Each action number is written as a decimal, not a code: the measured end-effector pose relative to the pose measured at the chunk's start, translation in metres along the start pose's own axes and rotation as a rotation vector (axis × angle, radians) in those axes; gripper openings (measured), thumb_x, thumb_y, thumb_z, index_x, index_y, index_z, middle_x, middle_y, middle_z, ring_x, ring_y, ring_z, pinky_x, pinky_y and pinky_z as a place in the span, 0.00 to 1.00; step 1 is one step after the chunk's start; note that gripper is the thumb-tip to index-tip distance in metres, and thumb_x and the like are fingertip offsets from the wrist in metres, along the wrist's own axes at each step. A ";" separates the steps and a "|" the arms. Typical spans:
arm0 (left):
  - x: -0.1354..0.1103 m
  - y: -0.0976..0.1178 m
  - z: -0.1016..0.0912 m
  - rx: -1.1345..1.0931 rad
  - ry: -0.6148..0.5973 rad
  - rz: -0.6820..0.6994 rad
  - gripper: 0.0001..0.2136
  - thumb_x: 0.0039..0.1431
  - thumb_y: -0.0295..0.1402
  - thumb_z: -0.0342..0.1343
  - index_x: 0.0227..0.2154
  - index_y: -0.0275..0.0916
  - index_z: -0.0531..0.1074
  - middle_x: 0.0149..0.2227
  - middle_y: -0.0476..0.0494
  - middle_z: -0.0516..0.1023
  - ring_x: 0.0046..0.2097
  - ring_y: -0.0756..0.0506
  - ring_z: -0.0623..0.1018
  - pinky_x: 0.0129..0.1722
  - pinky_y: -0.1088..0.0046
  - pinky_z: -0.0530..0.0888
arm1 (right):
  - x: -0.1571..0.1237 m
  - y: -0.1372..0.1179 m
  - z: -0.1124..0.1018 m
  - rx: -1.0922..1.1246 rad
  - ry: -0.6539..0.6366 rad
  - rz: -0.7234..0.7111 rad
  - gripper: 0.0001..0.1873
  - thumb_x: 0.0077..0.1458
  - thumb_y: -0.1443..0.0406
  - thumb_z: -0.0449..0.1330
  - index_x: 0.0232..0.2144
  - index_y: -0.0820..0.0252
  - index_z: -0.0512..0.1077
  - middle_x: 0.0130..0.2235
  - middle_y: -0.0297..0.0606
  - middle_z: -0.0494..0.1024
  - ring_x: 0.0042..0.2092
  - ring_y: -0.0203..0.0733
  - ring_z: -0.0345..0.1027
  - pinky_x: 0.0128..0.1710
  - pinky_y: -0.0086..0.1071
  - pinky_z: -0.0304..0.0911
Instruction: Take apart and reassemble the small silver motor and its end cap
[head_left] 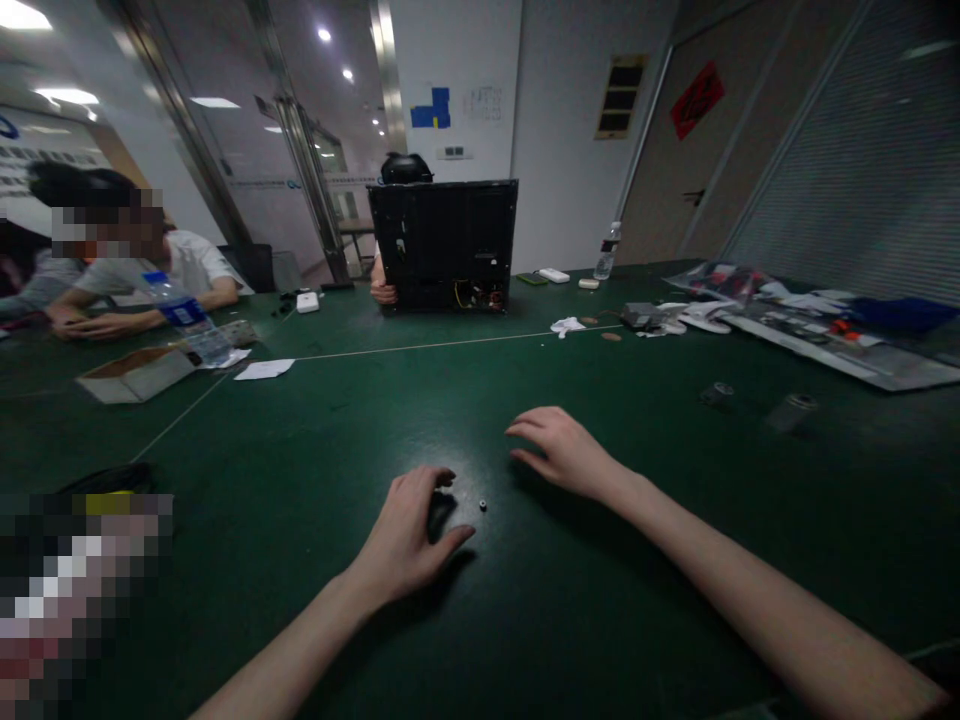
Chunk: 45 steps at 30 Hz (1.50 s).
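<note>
A tiny metal piece with a pale top and dark sides, perhaps a nut [482, 505], lies on the green tabletop [570, 610]. Just left of it is my left hand [411, 530], thumb and curled fingers apart around bare air, not touching the piece. My right hand [559, 447] hovers farther forward and to the right of the piece, fingers stretched out toward the left with a gap to the thumb. Neither hand holds anything that shows. Off to the right stand two small grey cylindrical metal parts, one [718, 393] smaller and one [793, 412] larger, both somewhat blurred.
Across the table a person holds up a black panel-like case [446, 245]. Another person sits at far left, behind a water bottle [187, 315] and a cardboard box [136, 374]. Clutter covers a board [885, 375] at right. A second bottle [607, 252] stands at the back.
</note>
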<state>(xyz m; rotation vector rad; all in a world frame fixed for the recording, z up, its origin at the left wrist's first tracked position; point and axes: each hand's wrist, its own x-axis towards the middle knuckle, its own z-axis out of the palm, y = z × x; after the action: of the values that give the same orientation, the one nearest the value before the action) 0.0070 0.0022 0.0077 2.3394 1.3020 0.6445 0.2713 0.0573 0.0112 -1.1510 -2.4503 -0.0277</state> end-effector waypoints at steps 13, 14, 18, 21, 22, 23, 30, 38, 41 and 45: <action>0.000 -0.006 0.004 -0.005 0.003 0.022 0.21 0.53 0.41 0.59 0.48 0.40 0.63 0.47 0.39 0.71 0.48 0.37 0.71 0.47 0.54 0.70 | -0.003 -0.051 0.032 0.220 -0.212 -0.164 0.13 0.58 0.70 0.53 0.44 0.61 0.72 0.42 0.43 0.72 0.42 0.40 0.64 0.41 0.33 0.60; 0.000 -0.005 0.004 -0.005 0.004 0.024 0.21 0.53 0.41 0.59 0.48 0.40 0.63 0.47 0.38 0.71 0.48 0.37 0.71 0.47 0.54 0.70 | -0.003 -0.051 0.032 0.269 -0.207 -0.151 0.12 0.57 0.70 0.53 0.43 0.61 0.73 0.42 0.42 0.72 0.42 0.39 0.65 0.41 0.32 0.60; 0.000 -0.002 0.001 -0.014 -0.002 0.020 0.21 0.53 0.40 0.58 0.48 0.39 0.63 0.47 0.38 0.71 0.48 0.37 0.71 0.47 0.54 0.70 | -0.002 -0.055 0.034 0.672 -0.219 -0.030 0.07 0.56 0.66 0.57 0.35 0.62 0.74 0.35 0.38 0.74 0.36 0.36 0.66 0.38 0.30 0.60; -0.001 0.001 -0.002 -0.022 -0.029 0.029 0.23 0.52 0.41 0.60 0.49 0.40 0.63 0.48 0.39 0.70 0.49 0.37 0.71 0.46 0.55 0.71 | -0.001 -0.061 0.038 1.131 -0.217 0.206 0.08 0.53 0.62 0.60 0.31 0.63 0.73 0.29 0.34 0.72 0.31 0.33 0.65 0.34 0.28 0.59; -0.001 0.001 -0.003 -0.022 -0.035 0.039 0.24 0.51 0.41 0.61 0.49 0.40 0.63 0.48 0.39 0.70 0.48 0.37 0.71 0.46 0.55 0.71 | -0.001 -0.062 0.040 1.280 -0.204 0.293 0.09 0.52 0.61 0.61 0.31 0.63 0.72 0.28 0.33 0.72 0.30 0.32 0.64 0.33 0.28 0.59; -0.001 0.002 -0.004 -0.023 -0.041 0.051 0.25 0.50 0.41 0.62 0.49 0.41 0.63 0.47 0.40 0.71 0.48 0.37 0.71 0.46 0.55 0.71 | -0.001 -0.064 0.041 1.417 -0.188 0.370 0.09 0.50 0.61 0.63 0.30 0.63 0.72 0.27 0.32 0.71 0.29 0.31 0.63 0.31 0.27 0.59; -0.001 0.000 -0.002 -0.018 -0.051 0.081 0.25 0.49 0.40 0.62 0.49 0.41 0.62 0.46 0.41 0.71 0.46 0.38 0.71 0.46 0.57 0.70 | -0.001 -0.063 0.048 1.914 -0.204 0.578 0.16 0.45 0.63 0.67 0.37 0.62 0.72 0.33 0.35 0.73 0.32 0.30 0.65 0.34 0.26 0.59; -0.002 -0.002 -0.001 -0.022 -0.056 0.084 0.24 0.49 0.40 0.62 0.49 0.41 0.62 0.46 0.41 0.71 0.47 0.37 0.71 0.46 0.57 0.70 | 0.000 -0.065 0.043 1.906 -0.231 0.563 0.15 0.47 0.62 0.67 0.37 0.64 0.72 0.33 0.38 0.75 0.30 0.29 0.66 0.34 0.26 0.59; -0.001 -0.001 -0.001 -0.029 -0.056 0.090 0.24 0.50 0.40 0.62 0.49 0.41 0.62 0.46 0.41 0.71 0.47 0.37 0.71 0.46 0.56 0.69 | 0.000 -0.066 0.044 1.909 -0.232 0.563 0.15 0.47 0.61 0.66 0.36 0.64 0.71 0.33 0.37 0.75 0.30 0.29 0.66 0.33 0.26 0.59; -0.001 -0.002 0.000 -0.028 -0.042 0.091 0.24 0.49 0.39 0.62 0.48 0.41 0.63 0.45 0.41 0.71 0.47 0.38 0.71 0.46 0.57 0.69 | 0.000 -0.065 0.047 1.906 -0.217 0.554 0.14 0.47 0.61 0.66 0.34 0.63 0.71 0.31 0.36 0.74 0.31 0.30 0.66 0.33 0.26 0.59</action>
<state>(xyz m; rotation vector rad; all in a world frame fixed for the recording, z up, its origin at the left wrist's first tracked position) 0.0051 0.0020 0.0065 2.3878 1.1667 0.6343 0.2060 0.0240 -0.0213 -0.6639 -1.0497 2.0306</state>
